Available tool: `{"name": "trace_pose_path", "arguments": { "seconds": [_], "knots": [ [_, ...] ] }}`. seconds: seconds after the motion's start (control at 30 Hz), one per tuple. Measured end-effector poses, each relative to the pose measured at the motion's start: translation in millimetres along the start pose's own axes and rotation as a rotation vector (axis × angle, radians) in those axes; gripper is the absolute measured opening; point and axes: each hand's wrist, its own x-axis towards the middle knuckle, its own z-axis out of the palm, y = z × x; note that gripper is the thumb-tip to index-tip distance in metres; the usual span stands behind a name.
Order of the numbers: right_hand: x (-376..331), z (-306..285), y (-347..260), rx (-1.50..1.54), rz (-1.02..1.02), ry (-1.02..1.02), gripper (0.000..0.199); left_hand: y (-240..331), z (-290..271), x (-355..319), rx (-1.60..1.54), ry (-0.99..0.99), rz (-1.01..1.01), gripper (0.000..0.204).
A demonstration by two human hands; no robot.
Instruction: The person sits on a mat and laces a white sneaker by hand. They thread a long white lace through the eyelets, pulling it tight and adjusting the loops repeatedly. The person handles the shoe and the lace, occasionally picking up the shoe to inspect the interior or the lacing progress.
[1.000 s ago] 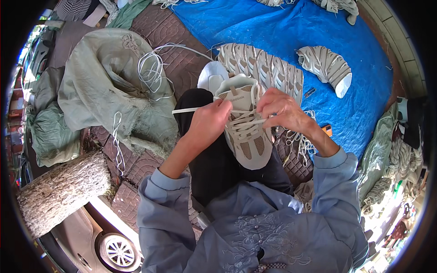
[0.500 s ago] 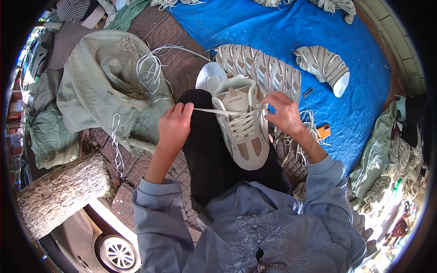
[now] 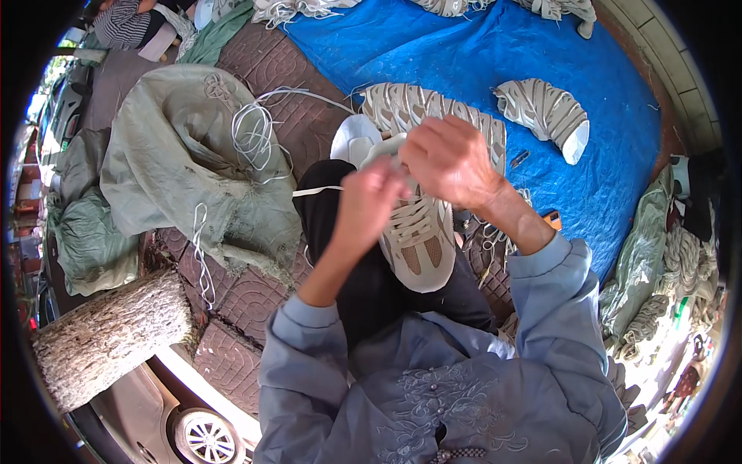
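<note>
A beige and white sneaker (image 3: 423, 261) rests on my dark-trousered legs, toe toward me. Its crossed laces (image 3: 410, 220) show below my hands. Over the tongue, my left hand (image 3: 371, 203) is closed and smeared by motion; a loose end of the flat shoelace (image 3: 315, 190) sticks out on its left side. Fingers curled, my right hand (image 3: 454, 164) covers the collar and meets the left one. What its fingertips pinch is hidden. Just beyond the shoe lies a row of similar sneakers (image 3: 417, 99), packed side by side.
Another bunch of sneakers (image 3: 543, 116) lies on the blue tarp (image 3: 610, 170). An orange phone (image 3: 553, 220) sits by tangled laces right of my legs. To the left are a grey-green sack (image 3: 185, 155), a coil of white lace (image 3: 255, 131) and a rough stone block (image 3: 116, 332).
The shoelace was stretched between my spread hands. Both hands have come together over the shoe's tongue, left moving right and right moving left; one lace end now trails out leftward.
</note>
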Motion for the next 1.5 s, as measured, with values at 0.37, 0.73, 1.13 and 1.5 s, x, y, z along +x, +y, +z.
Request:
{"name": "trace_pose_path", "arguments": {
  "seconds": [0.37, 0.73, 1.13, 1.5],
  "knots": [
    [-26.6, 73.8, -51.0, 0.113, 0.06, -0.242, 0.03, -30.6, -285.3, -2.6, -0.975, 0.48, 0.078, 0.021],
    [-21.6, -83.5, 127.5, 1.662, 0.846, 0.347, 0.013, -149.8, -471.1, -126.6, -0.88, 1.004, -0.189, 0.022],
    [-349.8, -449.2, 386.1, 1.153, 1.054, 0.821, 0.032, -143.2, -437.4, -87.2, -0.648, 1.196, -0.349, 0.021],
    [-56.5, -69.6, 58.7, 0.876, 1.146, -0.345, 0.021, -24.2, -348.9, -18.4, 0.268, 0.823, -0.228, 0.028]
  ]
}}
